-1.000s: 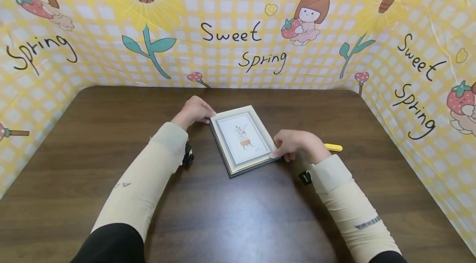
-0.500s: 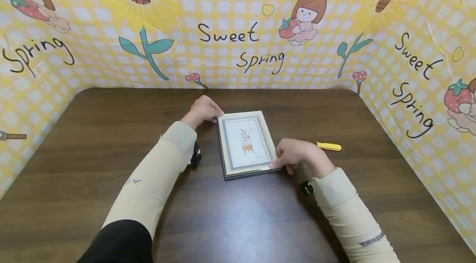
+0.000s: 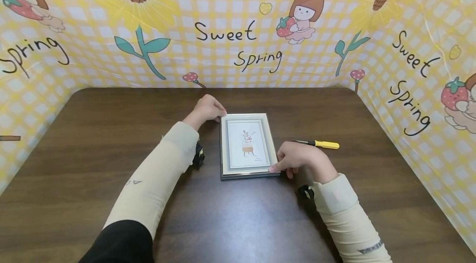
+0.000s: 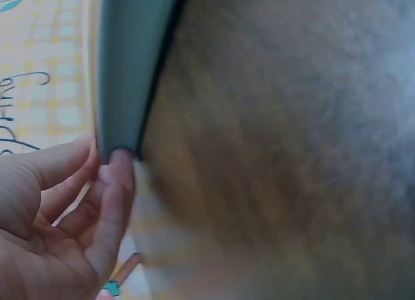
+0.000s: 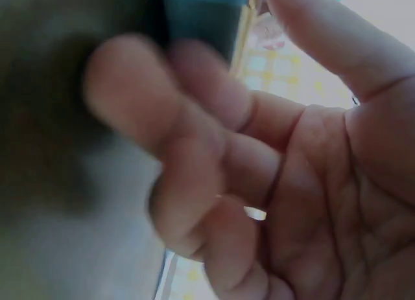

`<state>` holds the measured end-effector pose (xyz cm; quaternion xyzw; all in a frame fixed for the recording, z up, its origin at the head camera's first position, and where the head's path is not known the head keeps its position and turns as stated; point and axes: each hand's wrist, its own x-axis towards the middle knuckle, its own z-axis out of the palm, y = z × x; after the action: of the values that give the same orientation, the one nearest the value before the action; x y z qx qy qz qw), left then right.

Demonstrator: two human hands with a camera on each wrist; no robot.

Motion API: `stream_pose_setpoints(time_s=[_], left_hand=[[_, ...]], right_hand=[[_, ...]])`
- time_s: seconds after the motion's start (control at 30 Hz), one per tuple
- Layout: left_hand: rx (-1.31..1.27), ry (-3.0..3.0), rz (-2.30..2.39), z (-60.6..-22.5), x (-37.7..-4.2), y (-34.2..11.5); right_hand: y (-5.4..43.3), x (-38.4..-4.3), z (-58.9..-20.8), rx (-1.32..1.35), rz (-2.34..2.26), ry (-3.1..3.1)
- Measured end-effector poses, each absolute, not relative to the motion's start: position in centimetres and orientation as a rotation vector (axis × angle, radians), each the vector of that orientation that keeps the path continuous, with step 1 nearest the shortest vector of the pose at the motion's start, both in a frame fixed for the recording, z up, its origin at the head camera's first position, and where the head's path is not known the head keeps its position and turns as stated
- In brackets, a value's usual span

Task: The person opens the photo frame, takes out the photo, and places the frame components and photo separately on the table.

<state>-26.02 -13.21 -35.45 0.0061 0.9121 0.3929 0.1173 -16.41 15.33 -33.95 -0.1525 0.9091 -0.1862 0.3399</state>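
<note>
A picture frame (image 3: 247,145) with a cream-and-gold border and a plant print lies face up in the middle of the table. My left hand (image 3: 208,110) pinches its far left corner; in the left wrist view the thumb is on the front edge and the fingers (image 4: 117,183) are at the grey side. At the near right corner, my right hand (image 3: 299,157) grips the frame, thumb on the border and the other fingers curled at its side. The right wrist view shows these curled fingers (image 5: 188,177) beside the frame's dark side (image 5: 204,21).
A screwdriver (image 3: 323,144) with a yellow handle lies on the brown wooden table (image 3: 238,221), just beyond my right hand. A yellow checked cloth (image 3: 223,2) with printed flowers and words stands around the back and sides.
Both hands have turned the picture frame from a slant to nearly straight, shifting it slightly right and nearer. More of the screwdriver shows now, including its shaft.
</note>
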Motion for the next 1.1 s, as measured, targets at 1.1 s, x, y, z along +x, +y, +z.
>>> stream_pose_setpoints(time_s=[1.1], left_hand=[[-0.148,2.511,1.197,-33.8,-12.1,-12.6]], right_hand=[[15.2,-20.8,-36.2,-0.033,-1.404,2.209]])
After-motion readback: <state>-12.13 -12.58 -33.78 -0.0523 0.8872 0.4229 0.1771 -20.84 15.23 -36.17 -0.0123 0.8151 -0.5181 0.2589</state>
